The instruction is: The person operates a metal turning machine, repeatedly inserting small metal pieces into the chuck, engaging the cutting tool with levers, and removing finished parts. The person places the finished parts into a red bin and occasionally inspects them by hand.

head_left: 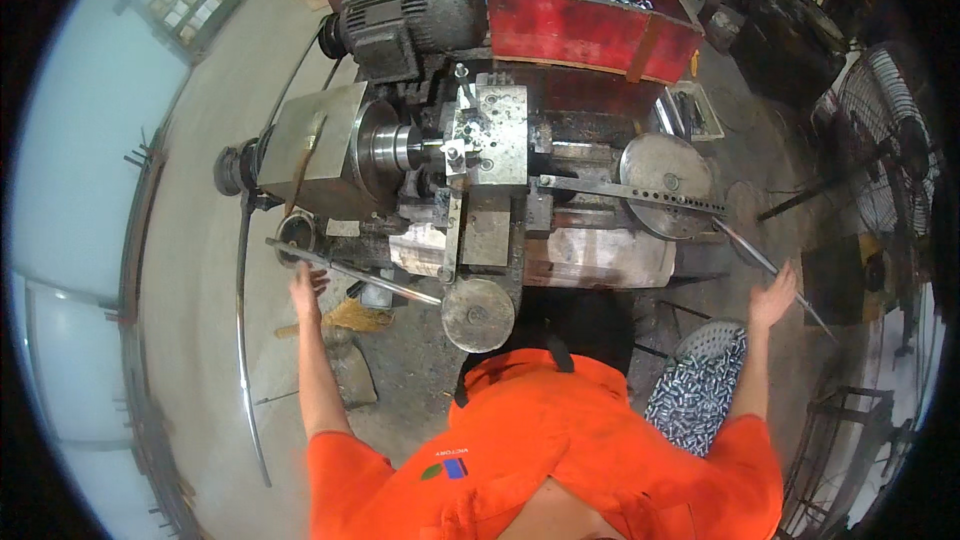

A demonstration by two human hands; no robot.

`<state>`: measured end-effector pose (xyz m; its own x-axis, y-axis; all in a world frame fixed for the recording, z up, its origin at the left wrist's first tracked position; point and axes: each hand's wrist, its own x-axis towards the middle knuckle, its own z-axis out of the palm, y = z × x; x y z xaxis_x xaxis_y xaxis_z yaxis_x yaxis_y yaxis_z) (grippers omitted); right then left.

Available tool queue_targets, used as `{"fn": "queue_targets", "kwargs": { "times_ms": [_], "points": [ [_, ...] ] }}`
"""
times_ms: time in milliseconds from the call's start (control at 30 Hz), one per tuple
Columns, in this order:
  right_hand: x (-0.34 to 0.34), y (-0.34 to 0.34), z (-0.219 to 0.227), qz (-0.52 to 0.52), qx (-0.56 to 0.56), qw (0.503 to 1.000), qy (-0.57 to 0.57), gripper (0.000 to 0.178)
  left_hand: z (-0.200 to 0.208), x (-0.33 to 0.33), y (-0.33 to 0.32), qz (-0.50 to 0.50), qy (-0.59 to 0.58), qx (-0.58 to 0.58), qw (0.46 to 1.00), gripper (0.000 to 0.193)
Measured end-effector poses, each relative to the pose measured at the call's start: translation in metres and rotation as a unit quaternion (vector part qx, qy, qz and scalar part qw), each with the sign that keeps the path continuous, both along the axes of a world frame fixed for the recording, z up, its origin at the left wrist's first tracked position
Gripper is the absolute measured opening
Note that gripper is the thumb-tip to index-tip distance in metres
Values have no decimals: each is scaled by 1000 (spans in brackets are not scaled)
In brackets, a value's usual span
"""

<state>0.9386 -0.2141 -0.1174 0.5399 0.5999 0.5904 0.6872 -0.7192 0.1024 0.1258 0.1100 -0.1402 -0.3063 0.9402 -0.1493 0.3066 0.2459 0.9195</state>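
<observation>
My left hand (306, 288) is at the metal lever (375, 283) that slants out from a small round disc (478, 315) at the front of the lathe. Its fingers are apart just under the lever's far end; whether they touch it I cannot tell. On the other side, my right hand (772, 297) has its fingers stretched out against or right beside a long rod (755, 248). That rod runs from the large round disc (668, 185) with a perforated bar (635, 192). Between the hands are the lathe's chuck (392, 148) and tool post (490, 135).
A red bin (590, 35) holding small metal parts stands behind the lathe, beside a motor (415, 25). Near my right arm is a basket (710, 338) heaped with metal parts (695, 400). A fan (885, 140) stands far right; a long bar (242, 340) slants down at left.
</observation>
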Motion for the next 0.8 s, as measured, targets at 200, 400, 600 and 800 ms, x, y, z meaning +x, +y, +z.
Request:
{"fn": "queue_targets", "kwargs": {
  "times_ms": [200,400,600,800],
  "points": [
    [-123,-17,-30,167,33,933,318,76,-65,20,-17,-244,519,-92,814,51],
    [-183,7,-29,229,-14,863,450,47,-187,63,-33,-29,415,-20,909,50],
    [-182,59,30,278,-14,852,444,40,-74,36,-25,-322,553,-135,757,49],
    [-180,128,86,344,29,834,430,35,-107,41,-47,-191,505,-76,838,52]
  ]
}}
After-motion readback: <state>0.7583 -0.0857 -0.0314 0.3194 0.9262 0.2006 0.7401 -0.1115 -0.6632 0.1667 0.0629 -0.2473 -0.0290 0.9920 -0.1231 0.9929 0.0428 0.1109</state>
